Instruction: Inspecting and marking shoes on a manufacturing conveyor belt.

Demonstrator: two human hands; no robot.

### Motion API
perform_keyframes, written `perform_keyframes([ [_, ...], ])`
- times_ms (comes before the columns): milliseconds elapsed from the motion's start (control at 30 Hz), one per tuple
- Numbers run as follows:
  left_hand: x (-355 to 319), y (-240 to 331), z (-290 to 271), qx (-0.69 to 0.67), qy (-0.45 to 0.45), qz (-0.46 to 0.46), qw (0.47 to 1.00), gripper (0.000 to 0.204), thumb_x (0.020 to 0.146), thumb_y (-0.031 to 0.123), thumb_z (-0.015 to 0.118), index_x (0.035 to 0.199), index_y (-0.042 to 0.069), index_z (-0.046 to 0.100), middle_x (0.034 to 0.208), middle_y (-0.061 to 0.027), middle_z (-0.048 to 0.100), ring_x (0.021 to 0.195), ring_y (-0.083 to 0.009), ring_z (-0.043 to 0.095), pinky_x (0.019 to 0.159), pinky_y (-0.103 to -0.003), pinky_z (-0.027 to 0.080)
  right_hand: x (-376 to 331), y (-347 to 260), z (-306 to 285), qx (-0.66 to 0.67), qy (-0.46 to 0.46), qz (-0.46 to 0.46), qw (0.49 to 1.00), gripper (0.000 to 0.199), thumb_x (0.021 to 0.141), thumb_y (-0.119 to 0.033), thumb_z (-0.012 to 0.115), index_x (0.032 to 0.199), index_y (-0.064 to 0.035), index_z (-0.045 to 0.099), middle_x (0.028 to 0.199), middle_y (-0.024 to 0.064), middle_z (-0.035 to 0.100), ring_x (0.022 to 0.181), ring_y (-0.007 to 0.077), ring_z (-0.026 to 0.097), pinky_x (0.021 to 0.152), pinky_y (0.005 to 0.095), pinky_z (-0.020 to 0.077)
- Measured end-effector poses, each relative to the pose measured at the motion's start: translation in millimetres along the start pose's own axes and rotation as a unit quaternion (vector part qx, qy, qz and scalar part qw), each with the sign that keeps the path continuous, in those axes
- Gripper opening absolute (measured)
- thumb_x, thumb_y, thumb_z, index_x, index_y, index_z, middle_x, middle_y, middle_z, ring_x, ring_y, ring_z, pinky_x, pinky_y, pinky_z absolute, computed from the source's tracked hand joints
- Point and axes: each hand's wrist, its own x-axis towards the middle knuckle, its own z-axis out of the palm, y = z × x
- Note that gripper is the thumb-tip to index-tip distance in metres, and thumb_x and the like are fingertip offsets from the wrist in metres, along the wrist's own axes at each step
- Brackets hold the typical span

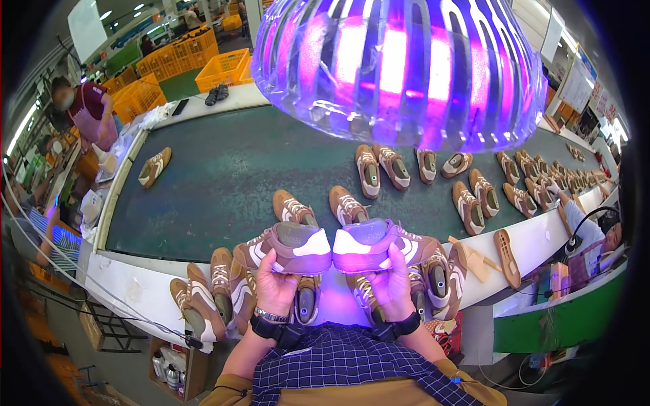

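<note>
My left hand [274, 284] is closed round a brown sneaker [292, 249] with white stripes and a white heel patch. In my right hand [391, 287] is a matching brown sneaker [369, 250]. The two shoes are held on their sides' level, heels facing each other with a narrow gap, toes pointing outward. Purple light falls on both heels from the lamp [399, 74] with a slotted cover above. Beneath and beside my hands, more sneakers [201, 304] stand on the white ledge [325, 301]; my hands partly hide some of them.
The dark green conveyor belt [203, 196] carries several brown sneakers [467, 206], most toward the right. A loose sole [507, 257] lies on the right ledge. Yellow crates [223, 70] stand beyond the belt. One person [88, 111] is at the left, another person's arm [572, 213] reaches in at the right.
</note>
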Motion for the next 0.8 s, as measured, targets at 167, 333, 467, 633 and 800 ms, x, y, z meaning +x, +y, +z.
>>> perform_keyframes([
  [167, -0.9, -1.1, -0.7, 0.004, 0.008, 0.004, 1.0, 0.042, 0.08, 0.019, 0.063, 0.118, 0.007, 0.052, 0.115, -0.008, 0.059, 0.108, -0.025, 0.055, 0.093, -0.044, 0.044, -0.7, 0.7, -1.7, -0.004, -0.003, 0.003, 1.0, 0.038, 0.089, -0.029, 0.056, 0.116, -0.0042, 0.049, 0.107, 0.0099, 0.059, 0.092, 0.02, 0.062, 0.074, 0.0338, 0.0553],
  [333, 0.4, -1.9, -0.1, 0.008, 0.006, 0.001, 1.0, 0.041, 0.08, 0.019, 0.063, 0.118, 0.007, 0.053, 0.114, -0.0078, 0.06, 0.107, -0.0251, 0.055, 0.093, -0.044, 0.044, 2.5, 2.4, -9.0, -0.001, -0.018, 0.011, 1.0, 0.04, 0.089, -0.03, 0.056, 0.119, -0.0032, 0.047, 0.11, 0.0109, 0.058, 0.096, 0.0212, 0.061, 0.075, 0.0342, 0.0554],
  [467, -1.1, -2.6, 7.3, 0.005, 0.007, -0.003, 1.0, 0.036, 0.084, 0.019, 0.06, 0.117, 0.005, 0.052, 0.114, -0.0082, 0.06, 0.106, -0.023, 0.056, 0.093, -0.041, 0.045, 4.3, 1.6, -9.3, -0.001, -0.012, 0.012, 1.0, 0.04, 0.09, -0.03, 0.055, 0.119, -0.003, 0.047, 0.111, 0.0107, 0.058, 0.096, 0.021, 0.061, 0.075, 0.0339, 0.0555],
  [633, 0.7, -3.3, 4.4, 0.011, 0.015, 0.002, 1.0, 0.035, 0.084, 0.019, 0.06, 0.116, 0.005, 0.053, 0.114, -0.0078, 0.06, 0.105, -0.0225, 0.056, 0.092, -0.041, 0.045, 3.4, 2.1, -4.2, -0.014, -0.006, 0.009, 1.0, 0.043, 0.09, -0.031, 0.054, 0.122, -0.0027, 0.044, 0.116, 0.0122, 0.055, 0.102, 0.0228, 0.058, 0.083, 0.0371, 0.0528],
  [800, -2.7, -3.3, -2.1, 0.036, 0.018, 0.023, 0.999, 0.032, 0.084, 0.018, 0.06, 0.113, 0.005, 0.054, 0.109, -0.007, 0.062, 0.101, -0.0215, 0.058, 0.091, -0.04, 0.045, 1.4, 4.5, -10.8, -0.016, -0.02, 0.019, 0.999, 0.044, 0.091, -0.03, 0.053, 0.123, -0.0027, 0.043, 0.117, 0.0126, 0.054, 0.104, 0.0237, 0.057, 0.085, 0.0384, 0.0515],
])
